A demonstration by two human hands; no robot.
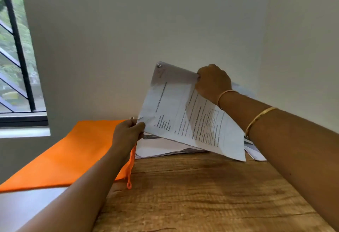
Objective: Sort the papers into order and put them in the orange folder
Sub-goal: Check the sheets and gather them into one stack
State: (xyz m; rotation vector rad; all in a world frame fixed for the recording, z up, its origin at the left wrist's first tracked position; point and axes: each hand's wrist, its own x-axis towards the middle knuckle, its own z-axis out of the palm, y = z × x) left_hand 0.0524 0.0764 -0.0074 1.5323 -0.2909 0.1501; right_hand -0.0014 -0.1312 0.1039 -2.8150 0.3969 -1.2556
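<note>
Wood-grained counter (201,195) is filling the near foreground, with both bare forearms reaching over it toward the far wall (146,30).

Between the hands, a stapled printed sheet (183,114) is being held up, tilted above a loose pile of papers (165,148) that is lying on the counter's far side. The left hand (127,130) is pinching the sheet's lower left corner, thumb on the printed face and the other fingers (140,136) curling behind it. The right hand (213,83) is gripping the sheet's upper edge, its fingers clamped tight around the paper. Two gold bangles (260,117) are sitting on the right forearm, one at the wrist and one further up. More papers (255,151) are showing under that forearm, at the counter's right.

Left of the pile, the orange folder (73,151) is lying flat, just beside the pile and partly hidden by the left arm, with its orange zip pull (129,184) hanging at its near right corner. A barred window (16,66) is showing at the far left.
</note>
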